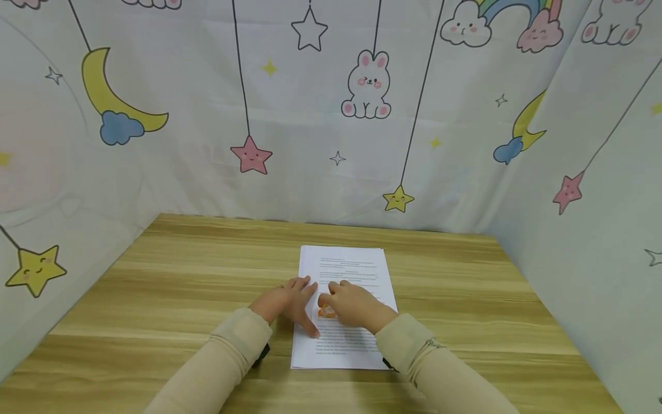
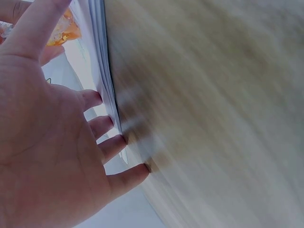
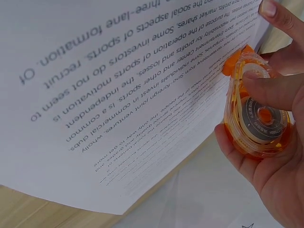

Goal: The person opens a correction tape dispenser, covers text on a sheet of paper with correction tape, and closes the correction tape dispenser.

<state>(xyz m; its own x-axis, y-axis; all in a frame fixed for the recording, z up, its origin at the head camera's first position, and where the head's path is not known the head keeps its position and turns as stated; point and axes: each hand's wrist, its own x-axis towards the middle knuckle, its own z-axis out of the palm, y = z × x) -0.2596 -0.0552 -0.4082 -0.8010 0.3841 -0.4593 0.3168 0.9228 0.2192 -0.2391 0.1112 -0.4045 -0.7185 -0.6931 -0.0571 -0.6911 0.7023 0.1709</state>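
Note:
My right hand (image 1: 357,305) grips an orange, see-through correction tape dispenser (image 3: 259,111), thumb on its face and fingers behind it. The orange tip end meets or hovers just over the printed paper (image 3: 109,95); contact is hard to tell. Lying on the table, that paper (image 1: 351,356) tops a thin stack. At the stack's left edge, my left hand (image 1: 295,303) lies with fingers spread, thumb over the sheet. In the left wrist view the left hand (image 2: 57,137) has several fingertips along the stack's side and the tabletop.
The wood-grain table (image 1: 207,259) extends around the stack on all sides. A white curtain (image 1: 310,115) printed with stars, moons and rabbits hangs behind the table and along both sides. A dark item, partly hidden, shows under each wrist.

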